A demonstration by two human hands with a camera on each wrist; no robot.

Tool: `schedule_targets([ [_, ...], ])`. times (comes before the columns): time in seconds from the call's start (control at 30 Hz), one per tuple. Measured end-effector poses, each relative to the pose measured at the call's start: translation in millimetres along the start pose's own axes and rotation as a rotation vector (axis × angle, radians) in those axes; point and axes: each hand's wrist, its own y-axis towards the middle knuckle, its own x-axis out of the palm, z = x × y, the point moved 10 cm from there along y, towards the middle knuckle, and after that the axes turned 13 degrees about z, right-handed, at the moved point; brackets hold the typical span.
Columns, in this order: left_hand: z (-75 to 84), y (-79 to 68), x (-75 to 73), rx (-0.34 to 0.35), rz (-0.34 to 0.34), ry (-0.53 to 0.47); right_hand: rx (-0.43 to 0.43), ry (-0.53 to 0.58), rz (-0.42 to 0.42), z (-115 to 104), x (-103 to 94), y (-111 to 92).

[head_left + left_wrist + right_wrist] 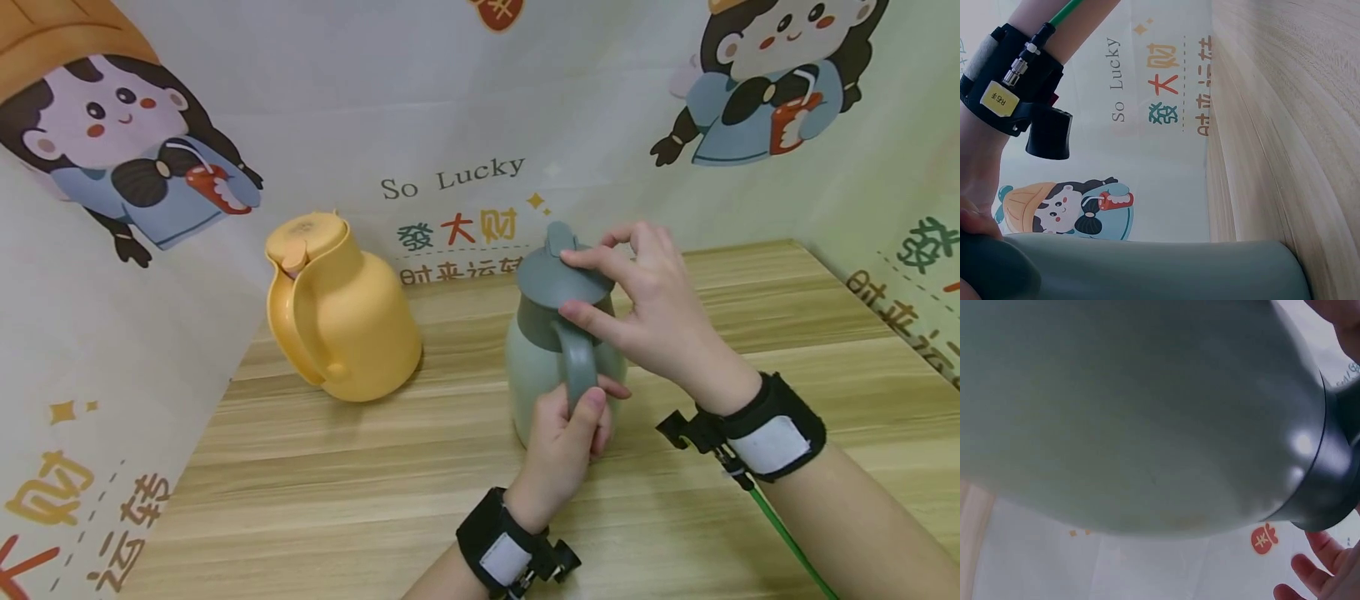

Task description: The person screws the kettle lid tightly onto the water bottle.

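A pale green vacuum jug [528, 375] with a grey-green lid [540, 279] stands upright on the table in the head view. My left hand [561, 458] grips the lower part of its handle [577, 350], fingers wrapped behind and thumb in front. At the top, my right hand [663, 312] holds the lid between thumb and index finger, the index close to the raised tab [559, 239]. The left wrist view shows the jug's side [1166, 269] lying along the bottom. Its rounded body [1135, 437] fills most of the right wrist view, with right fingertips [1310, 572] beside the collar.
A yellow vacuum jug [375, 325] stands to the left, handle toward me. Under both jugs is a wood-grain table [322, 500]. A printed cloth backdrop [337, 108] rises behind the table and along its sides. A green cable [787, 533] trails from the right wrist strap.
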Motion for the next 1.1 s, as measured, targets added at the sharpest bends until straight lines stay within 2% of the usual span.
schedule_targets([
  [0.27,5.2,1.1,1.8,0.0,0.0,-0.001,-0.015,0.061,-0.045,-5,8.1,5],
  [0.6,6.2,0.8,1.8,0.0,0.0,0.003,-0.083,-0.036,-0.03,-12,7.8,7],
  [0.93,4.7,0.7,1.2,0.008,-0.002,-0.001,-0.133,-0.022,-0.036,-17,1.6,6],
  [1.1,4.8,1.1,1.0,0.014,-0.003,-0.004,-0.154,-0.056,-0.023,-20,-1.2,6],
])
